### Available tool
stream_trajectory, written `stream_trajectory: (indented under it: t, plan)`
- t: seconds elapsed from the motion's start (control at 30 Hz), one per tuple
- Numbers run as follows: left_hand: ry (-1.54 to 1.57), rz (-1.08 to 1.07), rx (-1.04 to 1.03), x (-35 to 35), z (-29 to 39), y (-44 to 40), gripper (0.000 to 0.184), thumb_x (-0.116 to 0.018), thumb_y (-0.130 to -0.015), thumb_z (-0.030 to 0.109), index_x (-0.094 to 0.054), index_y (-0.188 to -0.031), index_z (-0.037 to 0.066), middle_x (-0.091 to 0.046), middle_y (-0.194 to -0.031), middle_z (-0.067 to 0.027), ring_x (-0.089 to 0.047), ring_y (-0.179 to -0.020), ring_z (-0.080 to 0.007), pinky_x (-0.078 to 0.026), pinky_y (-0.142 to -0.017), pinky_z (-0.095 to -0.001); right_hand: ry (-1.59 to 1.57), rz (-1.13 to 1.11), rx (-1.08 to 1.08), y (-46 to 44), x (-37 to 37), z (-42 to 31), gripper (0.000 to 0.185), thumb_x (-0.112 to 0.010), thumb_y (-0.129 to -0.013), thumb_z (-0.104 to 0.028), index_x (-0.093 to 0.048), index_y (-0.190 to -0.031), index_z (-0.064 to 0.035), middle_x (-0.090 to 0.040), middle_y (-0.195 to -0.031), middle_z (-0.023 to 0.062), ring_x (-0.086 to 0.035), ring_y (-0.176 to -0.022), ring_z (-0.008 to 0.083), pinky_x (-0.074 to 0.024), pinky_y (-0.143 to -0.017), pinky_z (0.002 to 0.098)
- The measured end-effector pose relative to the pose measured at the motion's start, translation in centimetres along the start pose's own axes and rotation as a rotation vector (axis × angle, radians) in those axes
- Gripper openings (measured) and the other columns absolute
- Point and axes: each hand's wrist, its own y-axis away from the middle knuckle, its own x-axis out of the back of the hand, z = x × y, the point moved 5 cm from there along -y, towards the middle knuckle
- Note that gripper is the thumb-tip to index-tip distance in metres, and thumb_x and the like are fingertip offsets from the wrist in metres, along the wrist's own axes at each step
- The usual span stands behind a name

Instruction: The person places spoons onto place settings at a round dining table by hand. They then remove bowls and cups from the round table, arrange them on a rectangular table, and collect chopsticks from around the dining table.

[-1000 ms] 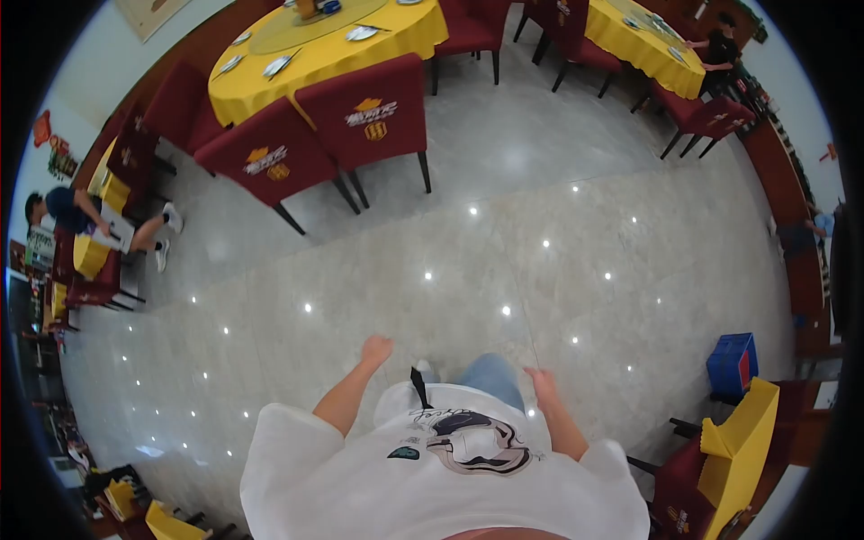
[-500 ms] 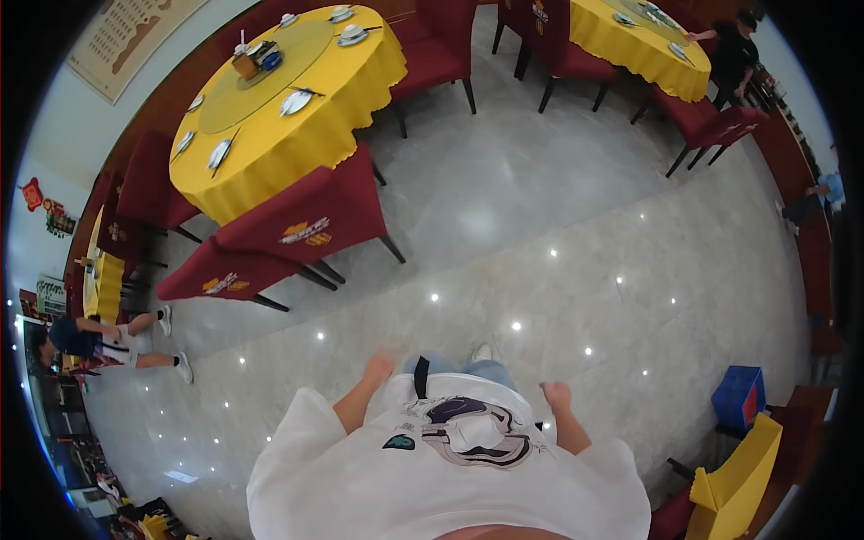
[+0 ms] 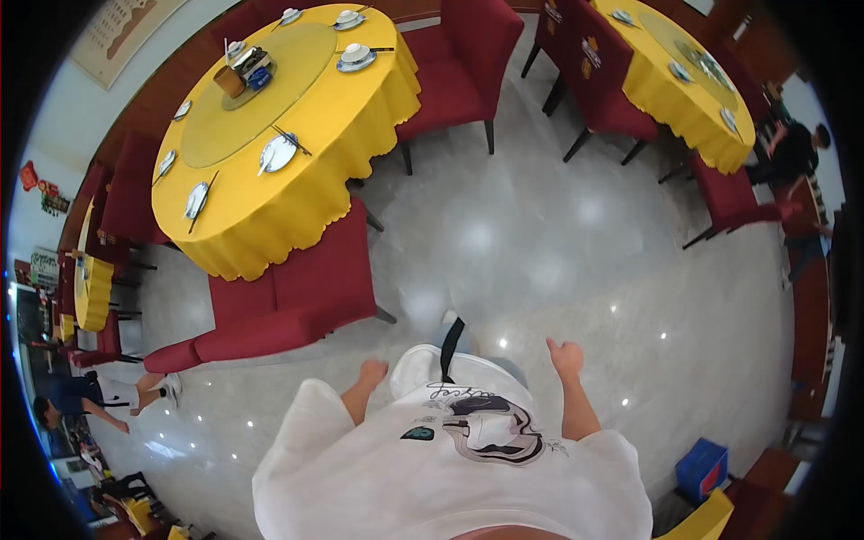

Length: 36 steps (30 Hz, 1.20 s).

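A loose white T-shirt is worn, its sleeves cut short. A dark, looping print is carried on its front, with black script set at eleven o'clock and a teal patch at nine. Toward twelve, a black strap, pale-blue trousers and a light shoe are seen. The left hand and right hand are left bare.

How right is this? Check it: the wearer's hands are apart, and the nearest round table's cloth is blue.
Wrong on colour: the head view shows that the nearest round table's cloth is yellow. The left hand and right hand are indeed apart.
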Motion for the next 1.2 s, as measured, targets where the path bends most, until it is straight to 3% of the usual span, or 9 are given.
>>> stream_trajectory:
  t: [0.07, 0.27, 0.37, 0.43, 0.73, 0.83, 1.0, 1.1, 1.2]
  plan:
    - [0.522, 0.245, 0.014, 10.8, 9.0, -5.5, 0.038, -0.051, -0.079, 0.035, -0.065, -0.086, 0.000, -0.063, -0.090, -0.0239, -0.060, -0.086, -0.0389, -0.045, -0.076, -0.0470, -0.016, -0.022, -0.134, -3.5, 0.4, 2.0, 0.058, -0.058, -0.075, -0.053, -0.065, -0.070, 0.0044, -0.063, -0.077, 0.0244, -0.061, -0.076, 0.0395, -0.0472, -0.067, 0.0464]
    - [0.499, 0.340, -0.191, 30.1, 29.1, -17.2, 0.037, -0.056, -0.078, 0.034, -0.061, -0.073, -0.002, -0.063, -0.074, -0.0204, -0.061, -0.071, -0.0346, -0.046, -0.064, -0.0431, -0.077, -0.137, -0.220, -13.5, 0.9, 3.8, 0.054, -0.054, -0.081, -0.046, -0.066, -0.074, 0.0059, -0.062, -0.082, 0.0278, -0.061, -0.082, 0.0412, -0.0466, -0.074, 0.0451]
    - [0.723, 0.224, -0.105, 33.4, 33.3, -23.4, 0.030, -0.058, -0.080, 0.031, -0.057, -0.069, 0.002, -0.055, -0.058, -0.0101, -0.053, -0.055, -0.0212, -0.042, -0.052, -0.0366, -0.044, -0.172, -0.177, -20.3, -0.2, 3.0, 0.054, -0.051, -0.084, -0.044, -0.066, -0.074, 0.0066, -0.061, -0.081, 0.0289, -0.061, -0.082, 0.0418, -0.0461, -0.075, 0.0451]
    - [1.698, -0.459, 0.150, 32.2, 35.1, -26.6, 0.022, -0.059, -0.081, 0.029, -0.052, -0.074, 0.009, -0.039, -0.051, 0.0002, -0.040, -0.048, -0.0108, -0.035, -0.044, -0.0281, -0.021, -0.200, -0.090, -26.5, -0.5, 2.6, 0.054, -0.049, -0.085, -0.044, -0.066, -0.074, 0.0067, -0.061, -0.079, 0.0289, -0.061, -0.081, 0.0419, -0.0462, -0.076, 0.0448]
    - [1.712, 0.075, 0.371, 43.6, 34.3, -30.6, 0.027, -0.061, -0.080, 0.034, -0.050, -0.092, 0.012, -0.046, -0.070, 0.0001, -0.048, -0.056, -0.0113, -0.040, -0.048, -0.0254, -0.033, -0.234, 0.258, -49.1, 9.8, -13.0, 0.054, -0.046, -0.090, -0.039, -0.062, -0.069, 0.0084, -0.059, -0.071, 0.0289, -0.060, -0.072, 0.0426, -0.0439, -0.067, 0.0477]
    - [1.701, 0.225, 0.358, 49.8, 31.6, -32.4, 0.033, -0.060, -0.081, 0.036, -0.050, -0.099, 0.012, -0.048, -0.079, -0.0021, -0.052, -0.061, -0.0134, -0.043, -0.051, -0.0270, -0.139, -0.239, 0.386, -53.9, 11.4, -21.3, 0.054, -0.046, -0.091, -0.038, -0.056, -0.065, 0.0089, -0.054, -0.061, 0.0261, -0.053, -0.057, 0.0370, -0.0402, -0.060, 0.0459]
    - [1.637, 0.363, 0.304, 63.2, 25.9, -40.4, 0.047, -0.060, -0.081, 0.042, -0.049, -0.112, 0.009, -0.050, -0.087, -0.0042, -0.054, -0.067, -0.0153, -0.046, -0.057, -0.0309, -0.312, -0.326, 0.408, -55.1, 12.6, -36.7, 0.055, -0.047, -0.092, -0.037, -0.045, -0.060, 0.0075, -0.039, -0.051, 0.0158, -0.031, -0.052, 0.0215, -0.0351, -0.053, 0.0392]
    - [1.501, 0.541, 0.279, 71.7, 22.9, -45.7, 0.059, -0.061, -0.080, 0.045, -0.047, -0.119, 0.003, -0.051, -0.089, -0.0064, -0.055, -0.072, -0.0165, -0.048, -0.060, -0.0317, -0.296, -0.340, 0.457, -54.8, 12.1, -43.9, 0.055, -0.046, -0.092, -0.038, -0.044, -0.061, 0.0071, -0.040, -0.052, 0.0156, -0.033, -0.052, 0.0211, -0.0355, -0.053, 0.0394]
    - [1.329, 0.565, 0.290, 76.1, 20.0, -52.0, 0.077, -0.062, -0.077, 0.052, -0.044, -0.124, -0.007, -0.055, -0.112, -0.0175, -0.057, -0.095, -0.0241, -0.049, -0.073, -0.0351, -0.236, -0.348, 0.473, -54.6, 11.8, -49.4, 0.055, -0.046, -0.093, -0.038, -0.044, -0.061, 0.0067, -0.040, -0.053, 0.0155, -0.033, -0.053, 0.0205, -0.0356, -0.054, 0.0393]
